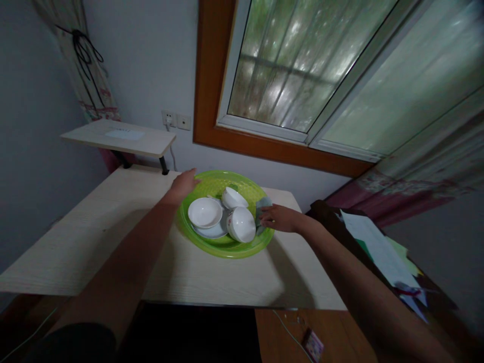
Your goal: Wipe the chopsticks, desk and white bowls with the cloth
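A round green basin stands on the pale wooden table. Inside it are a wide white bowl, a second white bowl tipped on its side, and a third white bowl tilted toward me. Under the wide bowl lies a white plate. My left hand grips the basin's far left rim, its fingertips over the edge. At the right inside wall, my right hand is closed on a grey-green cloth, close beside the tilted bowl.
A small raised shelf stands on the table at the back left. Behind the table are a wall socket and a window with a wooden frame. Papers lie on a dark surface to the right.
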Action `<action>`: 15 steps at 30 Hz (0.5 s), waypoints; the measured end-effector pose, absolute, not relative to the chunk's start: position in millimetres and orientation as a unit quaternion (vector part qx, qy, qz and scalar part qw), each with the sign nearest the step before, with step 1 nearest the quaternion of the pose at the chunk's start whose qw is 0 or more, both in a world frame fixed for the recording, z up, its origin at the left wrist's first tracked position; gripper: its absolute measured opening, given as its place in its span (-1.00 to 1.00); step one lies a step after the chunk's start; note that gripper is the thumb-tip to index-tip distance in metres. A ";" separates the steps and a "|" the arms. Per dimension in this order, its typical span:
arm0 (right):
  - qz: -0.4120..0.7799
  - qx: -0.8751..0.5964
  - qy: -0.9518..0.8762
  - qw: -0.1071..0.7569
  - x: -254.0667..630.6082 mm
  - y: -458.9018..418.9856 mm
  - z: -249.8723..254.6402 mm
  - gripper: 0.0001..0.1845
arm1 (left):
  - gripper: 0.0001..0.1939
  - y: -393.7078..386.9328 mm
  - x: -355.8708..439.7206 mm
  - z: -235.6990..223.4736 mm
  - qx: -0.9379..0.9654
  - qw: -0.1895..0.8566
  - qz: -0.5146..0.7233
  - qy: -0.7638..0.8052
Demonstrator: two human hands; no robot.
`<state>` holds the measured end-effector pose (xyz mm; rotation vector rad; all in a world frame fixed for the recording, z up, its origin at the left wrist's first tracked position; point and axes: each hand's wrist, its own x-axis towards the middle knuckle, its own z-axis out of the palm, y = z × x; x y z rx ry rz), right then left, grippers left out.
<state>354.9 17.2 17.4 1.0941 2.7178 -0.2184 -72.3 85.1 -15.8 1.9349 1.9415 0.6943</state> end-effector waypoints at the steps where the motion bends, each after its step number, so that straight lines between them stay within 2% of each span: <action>1: -0.081 0.366 0.922 0.093 357.8 11.4 14.3 -0.67 | -0.46 87.5 -73.6 -15.0 0.672 0.148 0.268 0.674; 8: -0.050 0.405 0.911 -0.063 364.8 -12.5 -18.9 -0.41 | -0.60 79.8 -91.6 -22.7 0.614 0.145 0.440 0.639; 11: -0.051 0.427 0.899 -0.078 359.7 -17.5 -22.5 -0.37 | -0.59 64.1 -104.1 -32.7 0.572 0.187 0.481 0.637; 15: -0.020 0.463 0.884 -0.056 337.7 -34.8 -19.8 -0.32 | -0.56 39.7 -118.1 -46.3 0.519 0.241 0.501 0.649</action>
